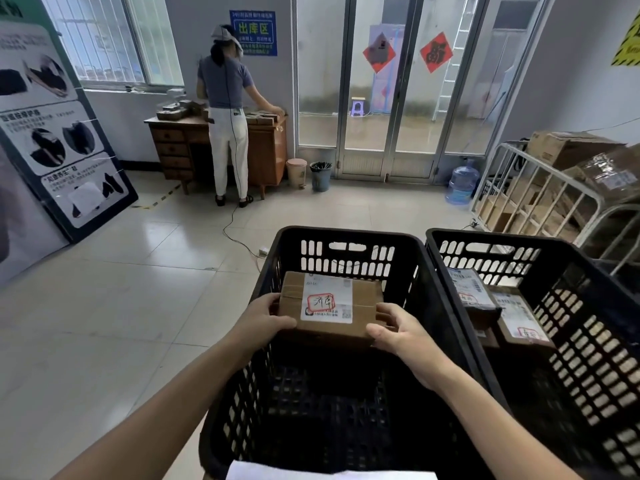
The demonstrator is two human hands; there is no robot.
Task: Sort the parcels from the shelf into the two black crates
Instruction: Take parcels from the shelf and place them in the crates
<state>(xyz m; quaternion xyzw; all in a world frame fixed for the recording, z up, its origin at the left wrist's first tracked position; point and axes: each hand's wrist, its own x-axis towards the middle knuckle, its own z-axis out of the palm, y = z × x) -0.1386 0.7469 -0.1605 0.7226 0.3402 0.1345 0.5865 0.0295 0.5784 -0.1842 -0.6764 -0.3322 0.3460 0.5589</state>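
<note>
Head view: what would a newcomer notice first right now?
The brown cardboard parcel with a red-stamped white label stands out, gripped at both ends by the left hand and right hand over the left black slotted plastic crate. The right black slotted plastic crate beside it holds several labelled parcels. Farther back on the left, a person stands at a brown wooden desk.

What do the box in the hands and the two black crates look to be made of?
Box: brown cardboard by its look, matte, with folded edges and a white paper label. The left hand and right hand hold its ends.
Left crate and right crate: most likely moulded plastic, black with a slight sheen, judging by the slotted walls and cut-out handles.
</note>
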